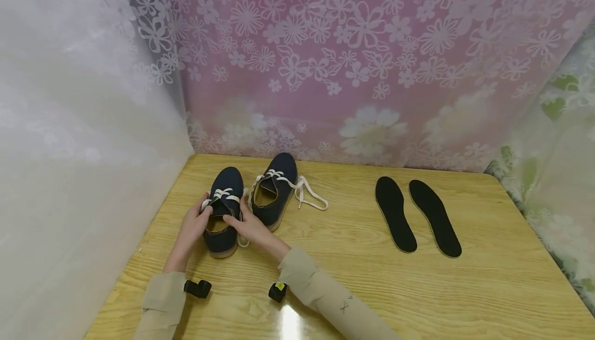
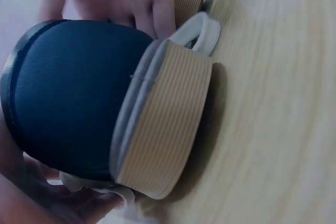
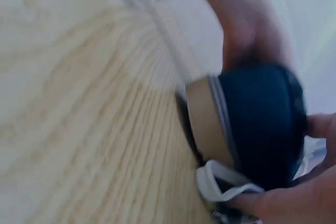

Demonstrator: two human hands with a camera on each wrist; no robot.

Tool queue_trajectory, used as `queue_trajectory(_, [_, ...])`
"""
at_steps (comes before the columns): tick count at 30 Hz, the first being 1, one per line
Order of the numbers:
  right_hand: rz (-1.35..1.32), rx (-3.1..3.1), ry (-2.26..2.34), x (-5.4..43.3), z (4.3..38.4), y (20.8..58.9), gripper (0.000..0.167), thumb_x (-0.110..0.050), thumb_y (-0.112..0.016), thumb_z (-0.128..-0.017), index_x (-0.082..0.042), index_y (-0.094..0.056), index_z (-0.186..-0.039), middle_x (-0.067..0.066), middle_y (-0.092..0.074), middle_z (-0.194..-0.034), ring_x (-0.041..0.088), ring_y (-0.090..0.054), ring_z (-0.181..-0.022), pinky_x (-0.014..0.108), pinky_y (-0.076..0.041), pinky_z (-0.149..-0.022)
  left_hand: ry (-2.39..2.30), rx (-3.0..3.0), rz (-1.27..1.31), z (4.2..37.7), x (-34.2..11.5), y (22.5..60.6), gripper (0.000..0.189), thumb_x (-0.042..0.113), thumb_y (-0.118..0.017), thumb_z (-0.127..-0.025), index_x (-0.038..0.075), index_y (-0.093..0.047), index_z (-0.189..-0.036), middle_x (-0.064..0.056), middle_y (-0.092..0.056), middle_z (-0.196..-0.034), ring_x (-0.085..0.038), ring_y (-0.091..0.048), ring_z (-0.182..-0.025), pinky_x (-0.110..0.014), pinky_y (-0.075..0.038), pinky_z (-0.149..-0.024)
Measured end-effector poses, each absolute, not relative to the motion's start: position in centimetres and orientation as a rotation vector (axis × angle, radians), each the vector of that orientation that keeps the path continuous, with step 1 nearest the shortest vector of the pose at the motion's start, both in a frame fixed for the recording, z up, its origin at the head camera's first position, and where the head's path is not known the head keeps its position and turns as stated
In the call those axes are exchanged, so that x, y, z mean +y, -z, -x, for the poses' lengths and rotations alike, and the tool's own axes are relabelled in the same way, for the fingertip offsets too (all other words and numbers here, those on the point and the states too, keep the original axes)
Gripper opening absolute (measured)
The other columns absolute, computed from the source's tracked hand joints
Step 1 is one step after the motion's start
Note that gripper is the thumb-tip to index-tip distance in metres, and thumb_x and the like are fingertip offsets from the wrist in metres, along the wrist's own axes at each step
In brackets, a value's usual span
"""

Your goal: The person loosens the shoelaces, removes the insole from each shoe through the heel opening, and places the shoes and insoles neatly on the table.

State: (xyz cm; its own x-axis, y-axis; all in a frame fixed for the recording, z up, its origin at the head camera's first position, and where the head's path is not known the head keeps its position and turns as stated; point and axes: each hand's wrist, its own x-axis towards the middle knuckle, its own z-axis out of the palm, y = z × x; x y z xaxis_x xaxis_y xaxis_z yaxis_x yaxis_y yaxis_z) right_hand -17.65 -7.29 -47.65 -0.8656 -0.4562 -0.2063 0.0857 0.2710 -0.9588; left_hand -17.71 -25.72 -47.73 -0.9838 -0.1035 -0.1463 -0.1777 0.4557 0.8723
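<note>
A navy lace-up shoe [image 1: 228, 179] with white laces is on the left part of the table, its toe pointing away from me. My left hand [image 1: 194, 225] grips its left side, with the thumb at the edge of the opening. On the other side my right hand [image 1: 251, 226] holds it, thumb over the collar and fingers along the outside. Both wrist views show the shoe's dark heel [image 2: 79, 98] and ribbed tan sole [image 2: 163, 124] from behind. The matching shoe [image 1: 284, 165] stands just right of the held one, its lace trailing to the right.
Two black insoles [image 1: 395, 213] lie side by side at the right of the wooden table [image 1: 334, 257]. A floral curtain [image 1: 353, 71] hangs along the back edge, with pale sheeting [image 1: 83, 149] at the left. A black wrist-camera part [image 1: 198, 288] is by each sleeve.
</note>
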Motion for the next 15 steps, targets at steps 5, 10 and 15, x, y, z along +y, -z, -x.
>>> queue_trajectory(5, [0.359, 2.138, 1.62, -6.2, 16.4, 46.9, 0.08, -0.039, -0.053, -0.106, -0.009, -0.007, -0.164, 0.013, -0.008, -0.169, 0.03, -0.015, -0.155, 0.048, -0.025, -0.122, -1.612, 2.598, 0.24, 19.6, -25.3, 47.6, 0.064, 0.013, -0.039, -0.098, 0.003, -0.025, -0.16, -0.021, -0.025, -0.163, -0.036, -0.024, -0.151, -0.046, -0.023, -0.12])
queue_trajectory(10, [0.386, 2.16, 1.605, -5.2, 15.4, 46.5, 0.081, -0.04, -0.055, -0.105, -0.013, -0.007, -0.164, 0.013, -0.013, -0.168, 0.034, -0.03, -0.15, 0.049, -0.032, -0.118, -1.608, 2.613, 0.206, 21.5, -24.9, 47.8, 0.064, 0.015, -0.04, -0.098, 0.002, -0.027, -0.16, -0.023, -0.027, -0.162, -0.037, -0.024, -0.151, -0.048, -0.022, -0.122])
queue_trajectory(15, [0.406, 2.155, 1.608, -4.5, 15.0, 46.6, 0.08, -0.037, -0.055, -0.106, -0.014, -0.005, -0.164, 0.011, -0.011, -0.169, 0.033, -0.03, -0.15, 0.049, -0.033, -0.118, -1.625, 2.582, 0.177, 23.2, -24.5, 48.1, 0.064, 0.017, -0.04, -0.099, 0.005, -0.026, -0.16, -0.02, -0.027, -0.163, -0.033, -0.024, -0.152, -0.045, -0.022, -0.122])
